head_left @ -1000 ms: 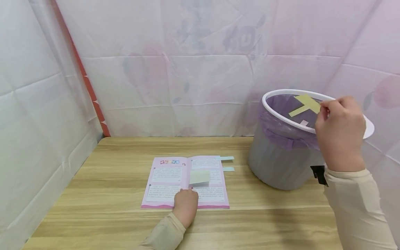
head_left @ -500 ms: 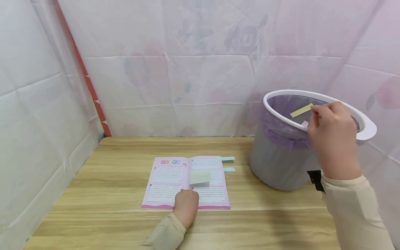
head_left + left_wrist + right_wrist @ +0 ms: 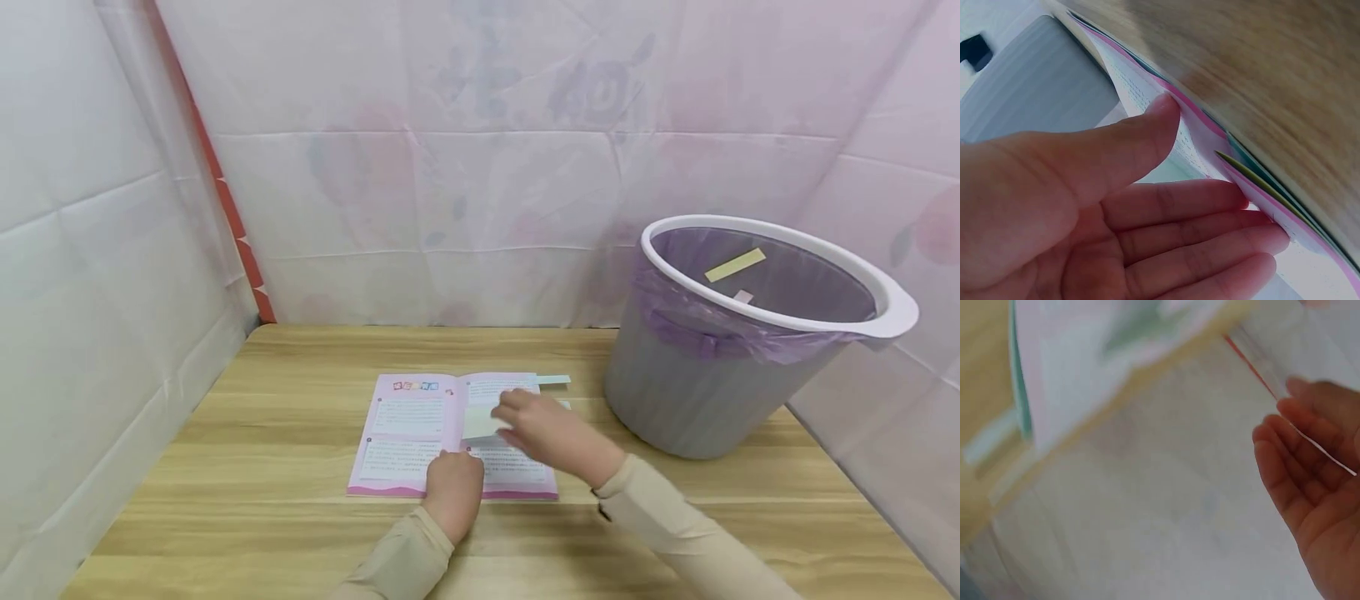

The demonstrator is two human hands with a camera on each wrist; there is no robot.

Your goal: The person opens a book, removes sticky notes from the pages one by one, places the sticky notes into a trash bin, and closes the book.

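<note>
An open booklet (image 3: pixel 405 421) with pink-edged printed pages lies on the wooden table. My left hand (image 3: pixel 455 492) rests on its lower edge near the fold. In the left wrist view, the thumb and fairly straight fingers (image 3: pixel 1204 250) touch the pages. A pale green sticky note (image 3: pixel 478 422) is stuck on the right page, its lower edge lifted. Over that page is my right hand (image 3: pixel 555 435), its fingertips close to the note; whether they touch is unclear. The right wrist view shows the right hand (image 3: pixel 1322 469) with loosely bent fingers and nothing held.
A grey bin (image 3: pixel 675 408) with a purple liner (image 3: pixel 705 337) and white rim stands at the right. Inside are a yellow strip (image 3: pixel 735 265) and a pink strip (image 3: pixel 742 297). A light blue tab (image 3: pixel 553 379) sticks out of the booklet's right side. Printed sheets hang behind the table.
My right hand has let go of a yellow note over the bin and moved left and down to the booklet. The left hand has stayed on the booklet.
</note>
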